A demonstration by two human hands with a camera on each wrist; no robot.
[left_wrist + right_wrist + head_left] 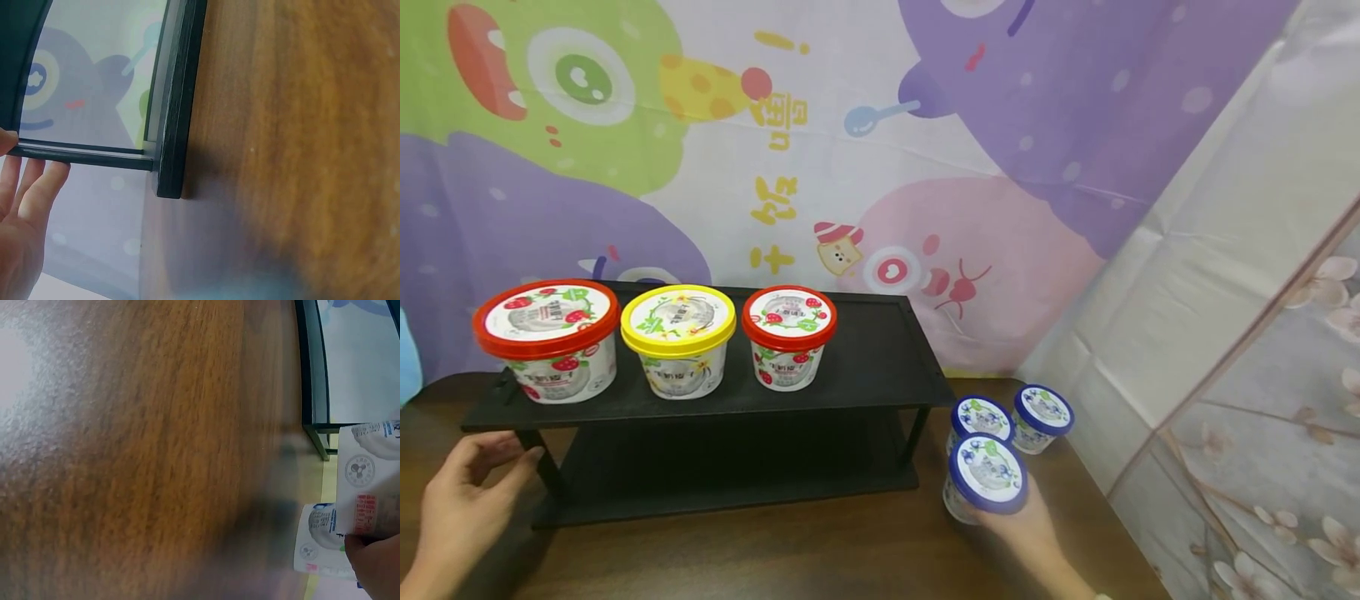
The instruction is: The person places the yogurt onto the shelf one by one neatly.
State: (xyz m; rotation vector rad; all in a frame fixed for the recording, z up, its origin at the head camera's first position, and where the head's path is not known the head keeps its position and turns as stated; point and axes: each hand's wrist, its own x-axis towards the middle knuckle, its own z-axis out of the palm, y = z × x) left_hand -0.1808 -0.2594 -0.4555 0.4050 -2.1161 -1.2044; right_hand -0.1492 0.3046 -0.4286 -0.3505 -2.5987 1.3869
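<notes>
A black two-tier shelf rack (880, 350) stands on the wooden table. At its left front leg my left hand (471, 500) holds on, thumb on one side and fingers on the other; the left wrist view shows the same grip on the leg (94, 157). To the right of the rack, my right hand (1026, 533) grips a blue-lidded yogurt cup (988, 471) by its side. In the right wrist view the thumb lies against the white wall of this cup (365, 475). Two more blue-lidded cups (981, 417) (1045, 410) stand right behind it.
On the top tier sit a large red-lidded tub (568, 377), a yellow-lidded tub (681, 375) and a smaller red-lidded cup (786, 368). A cartoon-printed cloth (842, 150) hangs behind the table, and a flowered curtain (1247, 400) borders the right side.
</notes>
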